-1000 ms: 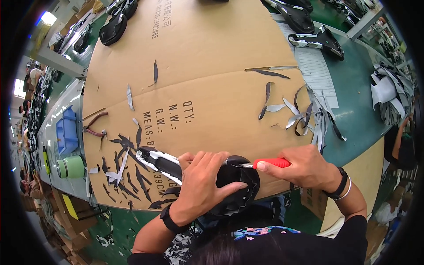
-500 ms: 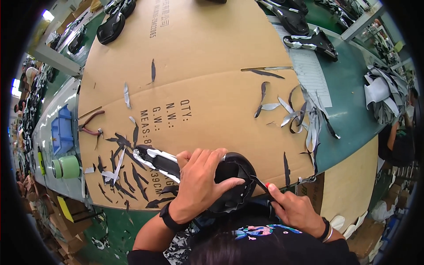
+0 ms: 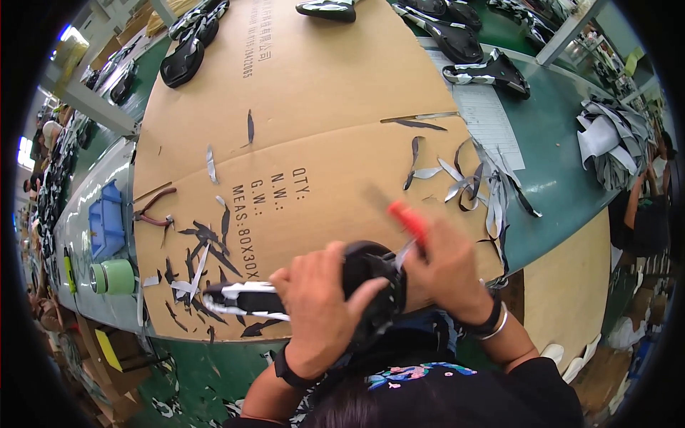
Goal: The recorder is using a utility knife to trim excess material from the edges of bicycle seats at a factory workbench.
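The right hand has come back up from the lower right to the black saddle, gripping a red-handled knife, so trimming seems to resume. The left hand clasps the saddle at lower centre, over the cardboard sheet.

Right hand, low at the lower right of the frame half a second ago, now raised to right of centre against the black moulded piece, red-handled tool blurred, pointing toward upper left.
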